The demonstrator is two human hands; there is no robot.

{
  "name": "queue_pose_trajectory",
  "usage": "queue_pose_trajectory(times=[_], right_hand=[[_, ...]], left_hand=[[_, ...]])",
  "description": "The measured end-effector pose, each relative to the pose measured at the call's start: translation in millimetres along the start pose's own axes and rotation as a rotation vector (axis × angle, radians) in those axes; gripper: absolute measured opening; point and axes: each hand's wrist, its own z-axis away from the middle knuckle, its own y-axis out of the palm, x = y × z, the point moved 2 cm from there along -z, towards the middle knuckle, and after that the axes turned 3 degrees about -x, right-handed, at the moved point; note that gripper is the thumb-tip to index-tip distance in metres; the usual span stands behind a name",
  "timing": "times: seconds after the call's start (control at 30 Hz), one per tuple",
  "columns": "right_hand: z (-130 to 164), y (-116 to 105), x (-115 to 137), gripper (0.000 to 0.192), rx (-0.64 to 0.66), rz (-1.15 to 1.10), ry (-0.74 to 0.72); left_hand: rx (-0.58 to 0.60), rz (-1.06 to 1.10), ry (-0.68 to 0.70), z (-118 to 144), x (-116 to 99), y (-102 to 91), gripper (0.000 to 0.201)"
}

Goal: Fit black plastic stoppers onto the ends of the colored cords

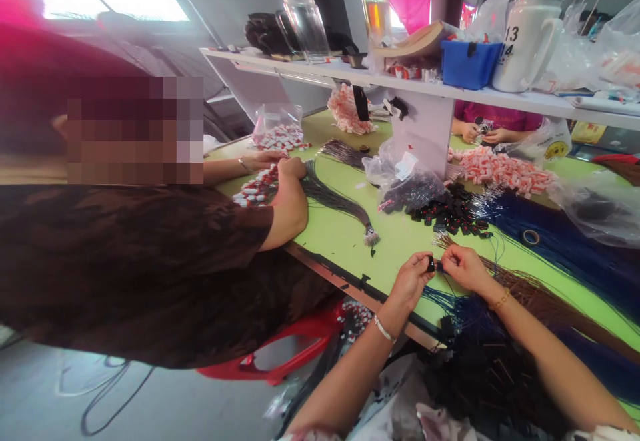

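Observation:
My left hand [413, 279] is closed, its thumb and fingers pinching a small flat black piece [431, 264] above the table's front edge. Just beside it, my right hand [464, 267] is closed in a pinch on a thin dark cord, whose end meets the black piece or lies very near it. Fingers hide the exact join. Below my hands hangs a bunch of dark blue cords [467, 317]. A heap of black pieces [493, 384] lies in my lap. Brown cords [545, 294] stretch across the table under my right forearm.
Black pieces with red marks [453, 211] are piled ahead, beside navy cords [555, 234] and a tape roll [531, 236]. A co-worker's hands [290, 169] handle cords at left. A shelf [425, 84] carries a blue basket [470, 65] and a white mug [527, 44].

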Motion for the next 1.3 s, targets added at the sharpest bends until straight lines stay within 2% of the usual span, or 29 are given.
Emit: queue_pose_trajectory(times=[0.4,0.73,0.93,1.17,1.3], right_hand=[[3,0,10,0.018,0.046,0.098,-0.027],[2,-2,13,0.015,0.075,0.050,-0.047],[4,-2,15,0.011,0.060,0.077,-0.112],[6,3,13,0.015,0.040,0.138,-0.218],[4,3,12,0.011,0.072,0.126,-0.224]], left_hand=[[0.018,-0.012,-0.018,-5,3,-5.0,0.030],[0.009,-0.033,-0.010,-4,2,-4.0,0.033],[-0.015,-0.042,-0.020,-5,1,-3.4,0.034],[-0.044,-0.091,-0.037,-4,4,-2.8,0.038],[-0.052,-0.078,-0.020,-6,4,-5.2,0.036]])
